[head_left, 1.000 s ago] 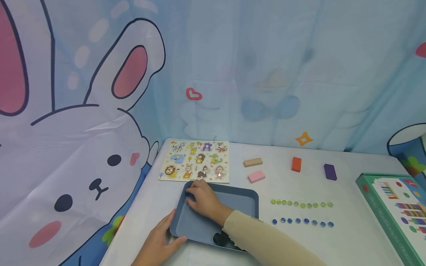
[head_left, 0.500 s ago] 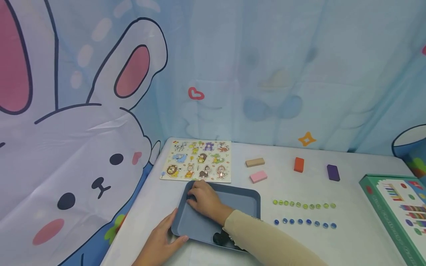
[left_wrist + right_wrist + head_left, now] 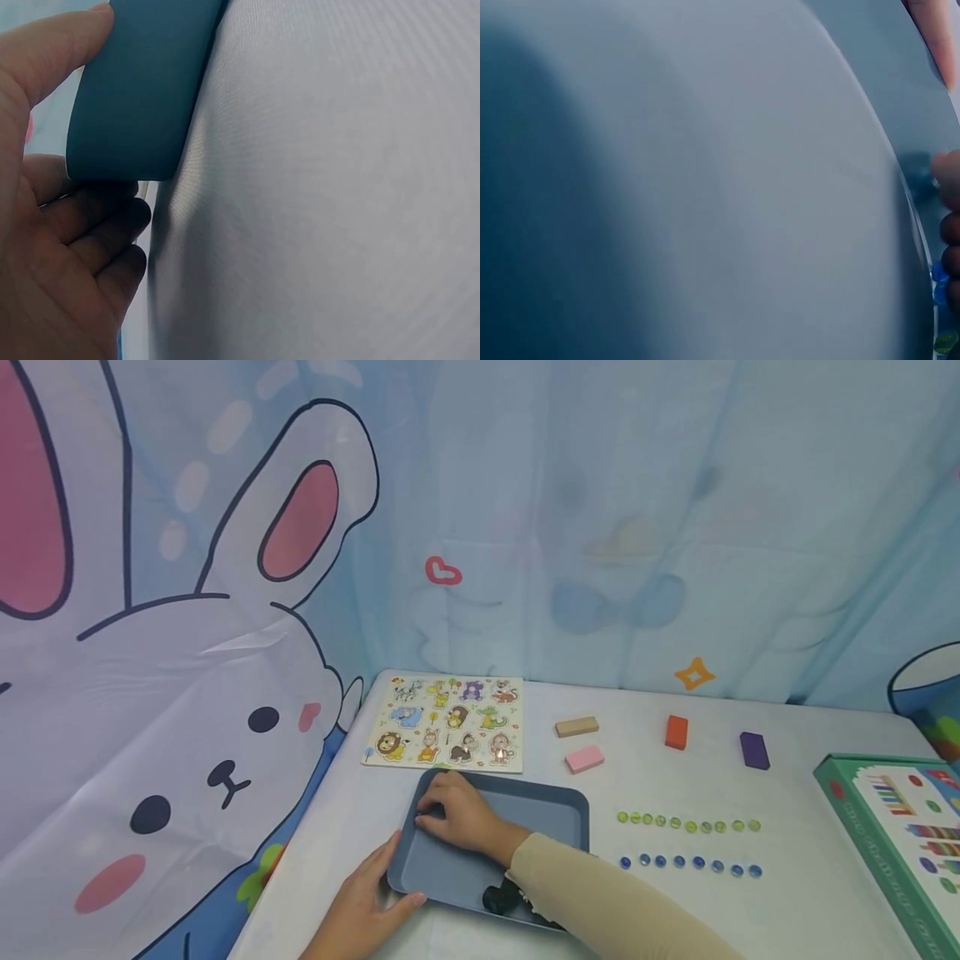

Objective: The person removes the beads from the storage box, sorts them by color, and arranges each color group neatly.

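A blue-grey tray [image 3: 551, 810] lies on the white table. My left hand [image 3: 367, 893] grips its near left corner, thumb on the near rim and fingers along the left side, as the left wrist view shows with the tray wall [image 3: 142, 90]. My right hand [image 3: 461, 814] is inside the tray at the far left corner, fingers curled down. A small dark blue glass bead [image 3: 417, 813] shows at its thumb and fingertip. In the right wrist view, blue beads [image 3: 940, 281] and a green bead [image 3: 945, 343] lie beside the curled right fingers [image 3: 952, 229].
A black object [image 3: 501, 898] lies in the tray's near side, partly behind the sleeve. Right of the tray run rows of green beads [image 3: 691, 827] and blue beads [image 3: 699, 862]. Behind are an animal puzzle [image 3: 442, 722], wooden [image 3: 577, 727], pink [image 3: 584, 759], red [image 3: 677, 732] and purple blocks [image 3: 754, 751]; a green box [image 3: 900, 852] stands right.
My right hand's thumb and fingertips have shifted slightly left and toward me within the tray corner. The left hand keeps its place on the tray; the view has turned slightly left.
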A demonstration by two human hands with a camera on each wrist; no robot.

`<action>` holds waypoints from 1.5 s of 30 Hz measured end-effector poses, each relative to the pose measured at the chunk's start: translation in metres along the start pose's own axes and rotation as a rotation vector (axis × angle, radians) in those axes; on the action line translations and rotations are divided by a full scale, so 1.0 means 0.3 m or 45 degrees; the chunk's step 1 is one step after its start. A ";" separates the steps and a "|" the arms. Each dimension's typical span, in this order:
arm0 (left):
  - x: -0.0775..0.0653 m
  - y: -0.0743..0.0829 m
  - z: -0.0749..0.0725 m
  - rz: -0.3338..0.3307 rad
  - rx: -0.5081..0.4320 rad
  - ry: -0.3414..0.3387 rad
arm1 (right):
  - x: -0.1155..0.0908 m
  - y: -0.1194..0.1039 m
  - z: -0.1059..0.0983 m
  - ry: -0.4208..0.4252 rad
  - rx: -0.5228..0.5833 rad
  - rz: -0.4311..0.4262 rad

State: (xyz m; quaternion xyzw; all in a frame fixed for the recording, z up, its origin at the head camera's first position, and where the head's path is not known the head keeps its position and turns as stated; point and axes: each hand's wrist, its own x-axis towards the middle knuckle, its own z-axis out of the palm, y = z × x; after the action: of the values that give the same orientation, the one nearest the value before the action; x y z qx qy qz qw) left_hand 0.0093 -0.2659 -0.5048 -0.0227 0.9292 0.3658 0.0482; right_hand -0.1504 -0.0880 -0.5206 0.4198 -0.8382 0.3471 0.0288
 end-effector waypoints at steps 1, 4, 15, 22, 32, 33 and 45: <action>0.000 0.002 0.001 0.004 0.002 0.000 | -0.002 -0.001 -0.003 0.005 0.023 0.000; 0.001 0.008 0.003 0.008 0.000 -0.005 | -0.007 -0.008 -0.015 0.010 0.078 0.000; 0.011 0.027 -0.002 0.005 0.007 -0.011 | 0.000 -0.040 -0.157 0.123 0.229 -0.018; 0.019 0.020 -0.004 -0.011 0.029 -0.007 | -0.020 -0.010 -0.284 0.178 0.266 0.083; 0.013 0.021 -0.003 -0.021 0.029 0.006 | -0.102 0.019 -0.430 0.306 0.296 0.212; 0.013 0.020 -0.003 -0.020 0.033 0.005 | -0.113 0.022 -0.442 0.322 0.281 0.209; -0.001 0.019 -0.008 -0.049 0.052 -0.006 | -0.256 0.041 -0.574 0.445 0.142 0.235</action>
State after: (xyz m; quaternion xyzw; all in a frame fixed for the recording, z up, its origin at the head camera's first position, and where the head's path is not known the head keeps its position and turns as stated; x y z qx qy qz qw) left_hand 0.0091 -0.2635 -0.4992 -0.0389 0.9358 0.3456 0.0579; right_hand -0.1515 0.0739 -0.4233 0.2757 -0.8347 0.4618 0.1185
